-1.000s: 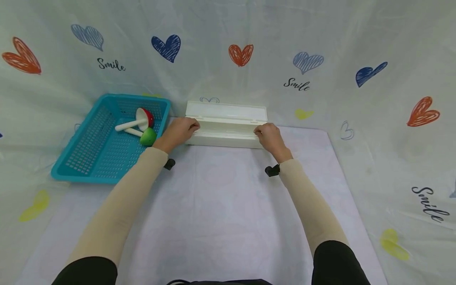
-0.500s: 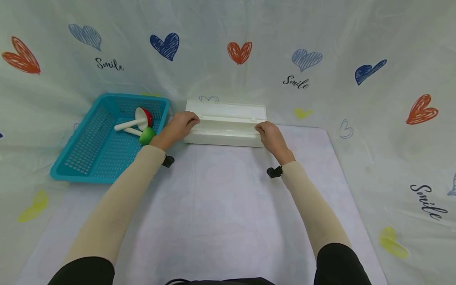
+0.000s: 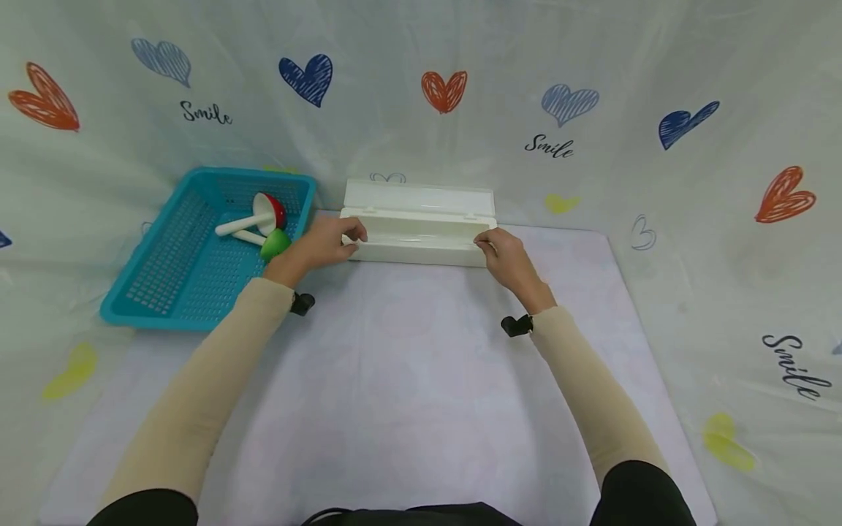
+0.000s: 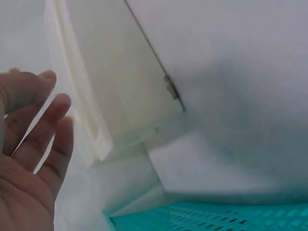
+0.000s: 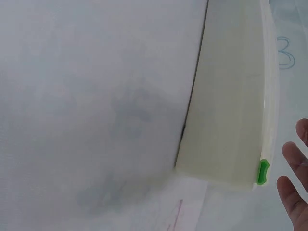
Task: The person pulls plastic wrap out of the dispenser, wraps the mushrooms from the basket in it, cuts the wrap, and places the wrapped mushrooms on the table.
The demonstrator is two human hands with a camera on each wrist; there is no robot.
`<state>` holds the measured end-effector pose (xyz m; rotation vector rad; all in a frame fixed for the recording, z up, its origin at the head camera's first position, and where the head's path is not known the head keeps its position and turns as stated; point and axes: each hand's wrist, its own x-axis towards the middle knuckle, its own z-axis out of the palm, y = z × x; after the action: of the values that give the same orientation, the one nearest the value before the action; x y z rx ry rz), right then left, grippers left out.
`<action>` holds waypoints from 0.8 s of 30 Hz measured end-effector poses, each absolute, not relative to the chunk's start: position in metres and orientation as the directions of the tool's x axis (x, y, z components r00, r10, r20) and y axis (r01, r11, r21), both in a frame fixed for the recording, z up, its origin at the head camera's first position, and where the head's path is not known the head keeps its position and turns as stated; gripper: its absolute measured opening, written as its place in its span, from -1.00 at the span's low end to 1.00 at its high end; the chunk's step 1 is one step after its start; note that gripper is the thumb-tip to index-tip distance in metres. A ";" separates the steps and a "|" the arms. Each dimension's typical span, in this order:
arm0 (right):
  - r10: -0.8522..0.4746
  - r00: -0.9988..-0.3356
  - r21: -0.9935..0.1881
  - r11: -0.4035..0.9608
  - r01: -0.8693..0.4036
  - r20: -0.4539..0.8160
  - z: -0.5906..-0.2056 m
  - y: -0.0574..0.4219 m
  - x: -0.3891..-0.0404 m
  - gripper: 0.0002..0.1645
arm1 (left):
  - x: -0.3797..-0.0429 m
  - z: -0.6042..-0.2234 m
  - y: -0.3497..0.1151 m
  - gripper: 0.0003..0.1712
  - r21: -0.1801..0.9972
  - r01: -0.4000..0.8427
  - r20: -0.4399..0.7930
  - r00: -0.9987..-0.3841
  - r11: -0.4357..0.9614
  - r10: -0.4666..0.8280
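A long white box [image 3: 421,253] lies crosswise at the back of the table, its hinged lid [image 3: 421,196] raised. At its left end is my left hand [image 3: 325,241], thumb and fingers apart, holding nothing. The left wrist view shows this hand's loosely bent fingers beside the box wall [image 4: 115,72]. By the right end is my right hand [image 3: 508,263], fingers bent near the front rim. In the right wrist view its fingers [image 5: 293,156] are spread slightly and clear of the box, near a green clip [image 5: 262,172]. The right thumb is out of that view.
A turquoise basket [image 3: 112,310] stands left of the box, close to my left forearm. Inside lie a red-and-white mushroom-shaped toy [image 3: 264,218] and a green-capped one [image 3: 272,245], both with white stems. A patterned cloth [image 3: 381,131] hangs behind.
My left thumb and fingers have parted and come off the box's left end, the hand dropping slightly. My right hand has shifted a little right. The box stays put with its lid up.
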<state>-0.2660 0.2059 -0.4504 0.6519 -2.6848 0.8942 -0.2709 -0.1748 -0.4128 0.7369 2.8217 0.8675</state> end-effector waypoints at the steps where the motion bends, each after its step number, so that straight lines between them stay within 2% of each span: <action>1: -0.343 -0.870 -0.505 0.713 -0.486 0.353 -0.452 0.207 -0.265 -0.80 | -0.271 -0.415 -0.174 -0.82 0.548 0.418 0.041 -0.878 0.724 0.476; 7: -0.363 -0.860 -0.503 0.701 -0.505 0.358 -0.455 0.210 -0.263 -0.80 | -0.274 -0.418 -0.169 -0.81 0.514 0.463 0.100 -0.868 0.722 0.486; 14: -0.364 -0.852 -0.500 0.695 -0.517 0.376 -0.455 0.209 -0.265 -0.81 | -0.274 -0.410 -0.168 -0.54 0.508 0.440 0.087 -0.882 0.741 0.464; 18: -0.378 -0.842 -0.495 0.686 -0.534 0.385 -0.455 0.208 -0.265 -0.81 | -0.273 -0.409 -0.173 -0.58 0.532 0.423 0.102 -0.892 0.734 0.441; 24: -0.377 -0.831 -0.487 0.680 -0.548 0.408 -0.454 0.209 -0.265 -0.83 | -0.274 -0.406 -0.179 -0.62 0.516 0.467 0.150 -0.874 0.718 0.461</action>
<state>-0.2649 0.2090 -0.4539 0.7375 -2.6197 0.8902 -0.2743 -0.1791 -0.4056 0.7898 2.9215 0.8823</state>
